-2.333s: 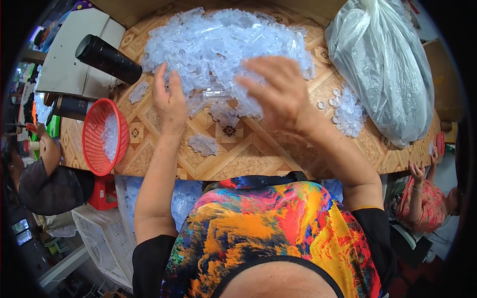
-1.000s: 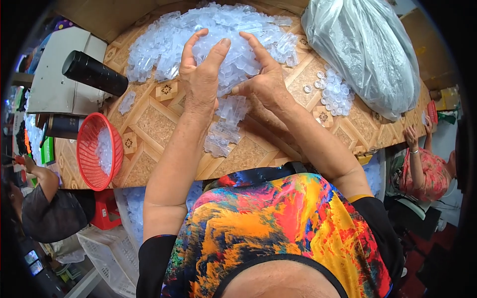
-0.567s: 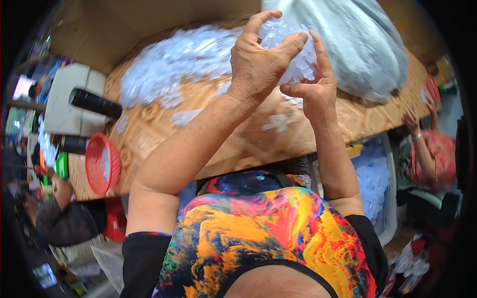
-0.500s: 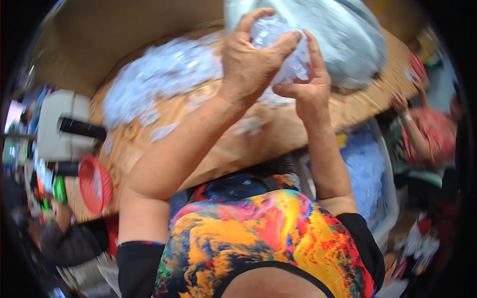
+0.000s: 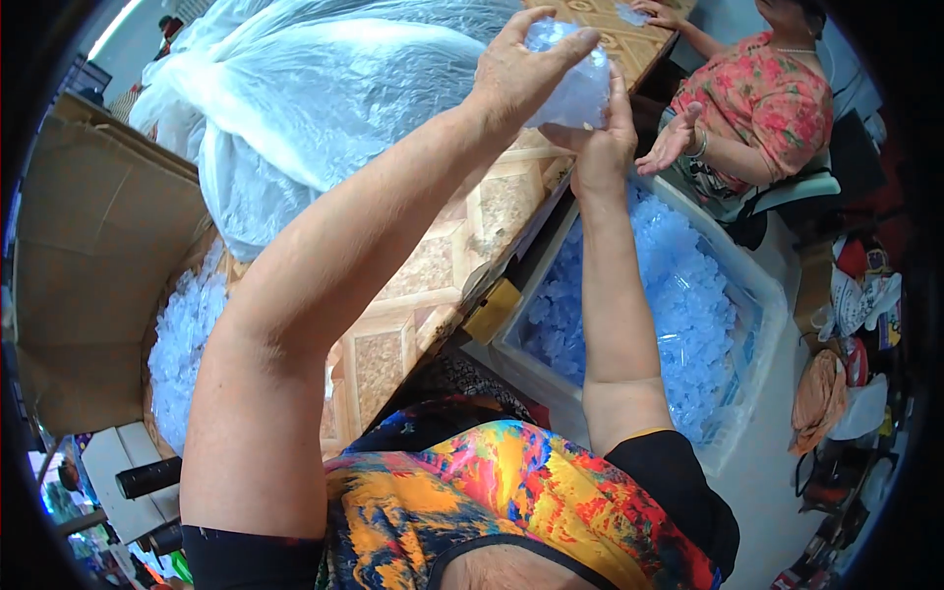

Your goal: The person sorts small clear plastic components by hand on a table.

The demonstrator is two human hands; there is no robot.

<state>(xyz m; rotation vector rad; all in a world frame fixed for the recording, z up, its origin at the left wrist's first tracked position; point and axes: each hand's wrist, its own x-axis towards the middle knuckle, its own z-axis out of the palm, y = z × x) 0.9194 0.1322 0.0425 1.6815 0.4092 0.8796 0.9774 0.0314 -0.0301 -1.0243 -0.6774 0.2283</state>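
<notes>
Between my two hands is a bunch of clear, bluish-white plastic pieces [image 5: 578,90], raised over the far right edge of the table. My left hand [image 5: 521,67] grips it from the left and top, thumb pressed across it. From below and the right, my right hand [image 5: 606,138] closes around the same bunch; some of its fingers are hidden. Under my right forearm stands a translucent plastic bin [image 5: 765,379] filled with similar loose plastic pieces [image 5: 688,295]. What exactly the pieces are I cannot make out.
A large clear plastic bag [image 5: 324,108] covers the far side of the patterned table [image 5: 418,261]. Left of it are more plastic pieces [image 5: 185,339] beside an upright cardboard sheet [image 5: 103,265]. A co-worker [image 5: 762,108] sits at right, one hand [image 5: 673,141] near the bin.
My view has swung to the right, bringing the bin and the co-worker further into the picture. Both hands still hold the plastic bunch, now at the table's right edge near the bin.
</notes>
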